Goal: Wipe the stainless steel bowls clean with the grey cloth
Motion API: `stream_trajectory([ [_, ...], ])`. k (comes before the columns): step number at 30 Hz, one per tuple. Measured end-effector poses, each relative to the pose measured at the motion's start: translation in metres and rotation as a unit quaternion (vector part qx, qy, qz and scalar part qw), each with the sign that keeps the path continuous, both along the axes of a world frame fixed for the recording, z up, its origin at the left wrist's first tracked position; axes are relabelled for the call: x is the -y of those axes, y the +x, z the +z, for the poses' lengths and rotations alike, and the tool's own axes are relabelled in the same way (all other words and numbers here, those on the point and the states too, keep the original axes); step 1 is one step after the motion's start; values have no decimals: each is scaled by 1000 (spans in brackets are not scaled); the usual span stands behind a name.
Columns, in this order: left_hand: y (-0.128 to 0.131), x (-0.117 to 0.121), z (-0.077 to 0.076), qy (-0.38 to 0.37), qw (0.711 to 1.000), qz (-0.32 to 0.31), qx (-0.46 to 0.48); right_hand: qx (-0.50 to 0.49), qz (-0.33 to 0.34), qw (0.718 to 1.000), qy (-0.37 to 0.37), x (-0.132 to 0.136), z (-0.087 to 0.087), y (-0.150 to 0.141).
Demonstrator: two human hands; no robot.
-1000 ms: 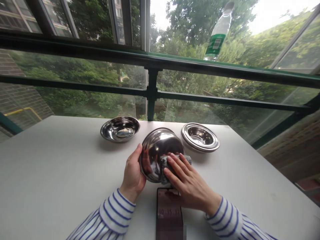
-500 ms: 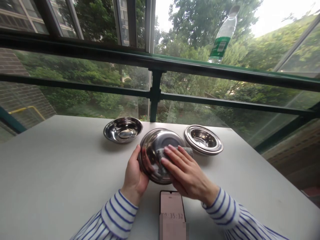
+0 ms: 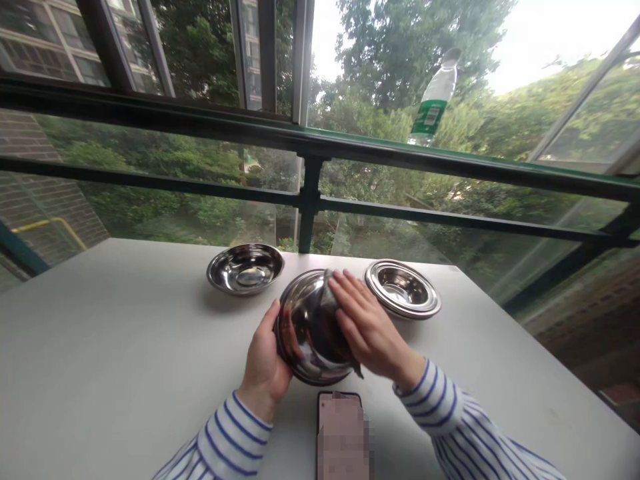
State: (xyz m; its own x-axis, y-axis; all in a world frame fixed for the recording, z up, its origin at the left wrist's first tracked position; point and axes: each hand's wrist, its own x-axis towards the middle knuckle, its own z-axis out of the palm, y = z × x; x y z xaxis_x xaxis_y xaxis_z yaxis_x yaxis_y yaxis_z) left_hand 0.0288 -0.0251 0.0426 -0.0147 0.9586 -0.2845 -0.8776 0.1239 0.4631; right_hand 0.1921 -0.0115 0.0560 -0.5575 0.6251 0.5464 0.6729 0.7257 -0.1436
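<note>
A shiny steel bowl (image 3: 303, 323) is tilted over the white table, its rounded underside facing up towards me. My left hand (image 3: 266, 360) grips its left rim, thumb on the outside and the other fingers hidden beneath. Against the bowl's right side, my right hand (image 3: 373, 327) presses a grey cloth (image 3: 327, 297) with its fingers close together. Most of the cloth is covered by the hand; one corner hangs out below the palm.
Another steel bowl (image 3: 245, 269) stands upright at the back left of the table (image 3: 125, 347). Stacked steel bowls (image 3: 403, 288) stand at the back right. A phone (image 3: 340, 433) lies in front of me. A plastic bottle (image 3: 431, 110) stands on the green railing (image 3: 475, 161).
My right hand has slid the cloth from the bowl's base to its right side, and the hand has turned more upright. The left hand keeps its grip. The view has tipped slightly upward.
</note>
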Motion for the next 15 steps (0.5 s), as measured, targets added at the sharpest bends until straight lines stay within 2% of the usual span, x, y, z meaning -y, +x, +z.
stream_trajectory([
  [4, -2, -2, -1, -7, 1000, -3, -1, 114, 162, 979, 54, 22, -11, -8],
  [6, -1, -2, -1, -6, 1000, -2, -1, 110, 159, 980, 54, 18, -11, -4],
  [9, 2, -1, -1, -3, 1000, 10, -7, 38, 38, 998, 21, 4, -6, 5],
  [11, 3, 0, -1, -3, 1000, 14, -3, 16, 2, 1000, 20, 2, -6, 5],
  [12, 3, 0, -1, -5, 1000, 14, -1, 27, 15, 999, 29, 5, -7, 3],
  [15, 1, 2, -1, -21, 1000, -15, -3, 109, 127, 983, 70, 20, -12, -11],
])
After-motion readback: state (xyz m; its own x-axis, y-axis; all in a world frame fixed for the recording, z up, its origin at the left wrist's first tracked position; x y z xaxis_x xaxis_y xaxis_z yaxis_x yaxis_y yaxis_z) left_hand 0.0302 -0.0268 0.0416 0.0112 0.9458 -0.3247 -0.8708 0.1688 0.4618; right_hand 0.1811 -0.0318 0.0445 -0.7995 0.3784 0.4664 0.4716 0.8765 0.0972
